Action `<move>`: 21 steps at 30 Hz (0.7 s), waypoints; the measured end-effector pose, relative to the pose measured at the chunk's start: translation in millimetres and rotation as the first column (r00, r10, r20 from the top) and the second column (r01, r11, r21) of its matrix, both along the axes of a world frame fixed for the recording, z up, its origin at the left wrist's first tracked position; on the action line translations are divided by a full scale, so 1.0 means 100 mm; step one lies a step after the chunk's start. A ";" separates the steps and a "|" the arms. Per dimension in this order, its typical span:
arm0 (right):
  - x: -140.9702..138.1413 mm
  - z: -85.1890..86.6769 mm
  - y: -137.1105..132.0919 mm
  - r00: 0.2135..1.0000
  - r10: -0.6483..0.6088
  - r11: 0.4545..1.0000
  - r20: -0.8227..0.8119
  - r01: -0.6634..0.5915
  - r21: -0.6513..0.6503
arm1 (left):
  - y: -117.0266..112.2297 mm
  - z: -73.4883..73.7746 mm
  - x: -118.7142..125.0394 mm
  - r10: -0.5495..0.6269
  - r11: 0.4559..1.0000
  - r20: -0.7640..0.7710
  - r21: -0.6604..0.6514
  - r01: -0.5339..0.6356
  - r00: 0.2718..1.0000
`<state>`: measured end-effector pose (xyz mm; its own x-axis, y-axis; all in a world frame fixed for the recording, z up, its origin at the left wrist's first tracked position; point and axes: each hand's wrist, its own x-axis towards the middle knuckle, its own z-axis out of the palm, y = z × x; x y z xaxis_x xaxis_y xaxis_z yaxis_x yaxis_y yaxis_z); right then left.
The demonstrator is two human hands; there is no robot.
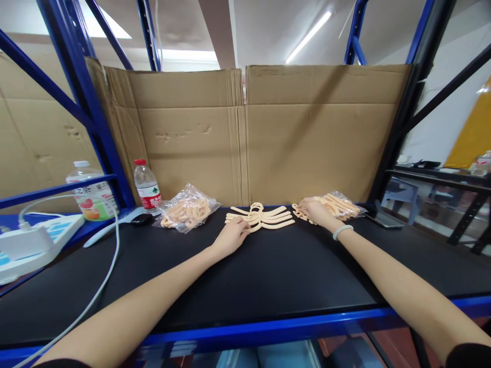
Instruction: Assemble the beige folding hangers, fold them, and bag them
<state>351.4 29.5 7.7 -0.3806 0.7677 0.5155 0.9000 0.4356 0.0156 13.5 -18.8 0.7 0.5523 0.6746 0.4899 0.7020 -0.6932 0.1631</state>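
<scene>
Several cream-coloured pieces shaped like small clothes hangers (274,219) lie fanned over one another at the middle of the black table. My left hand (232,236) is closed on the left end of the nearest hangers, thumb towards the middle. Further right, my right hand (316,211), with a beaded bracelet (342,231) at the wrist, reaches to the left end of a clear plastic bag (345,200) of similar cream pieces. Its fingers curl down over pieces at the bag's left; what they grip is hidden.
Another clear bag (187,209) of cream pieces lies to the left. Behind it stand a red-capped bottle (148,186) and a larger jug (92,194). A power strip (57,237) with a white cable is at far left. A phone (383,219) lies at right; cardboard (318,143) walls the back.
</scene>
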 end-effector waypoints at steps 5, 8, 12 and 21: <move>0.05 0.02 -0.01 0.989 0.040 0.993 -0.141 -0.023 0.119 | -0.08 0.04 0.01 0.050 0.999 0.009 0.006 -0.050 0.999; 0.05 0.03 -0.04 0.958 0.080 0.978 -0.275 -0.023 0.206 | -0.14 0.07 0.01 0.072 0.997 0.038 0.018 -0.073 0.997; 0.01 0.11 -0.13 0.901 0.099 0.949 -0.422 0.041 0.312 | -0.16 0.07 -0.01 0.053 0.998 0.128 0.031 -0.057 0.990; -0.29 0.38 -0.50 0.359 0.052 0.974 -0.932 -0.223 -0.031 | -0.25 0.05 -0.02 0.028 0.999 0.331 -0.028 -0.020 0.943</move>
<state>322.1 -20.6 46.0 0.1599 0.8412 0.5166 0.2398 0.4745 -0.8469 11.2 -44.2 5.4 0.3453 0.6990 0.6262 0.6219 -0.6701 0.4052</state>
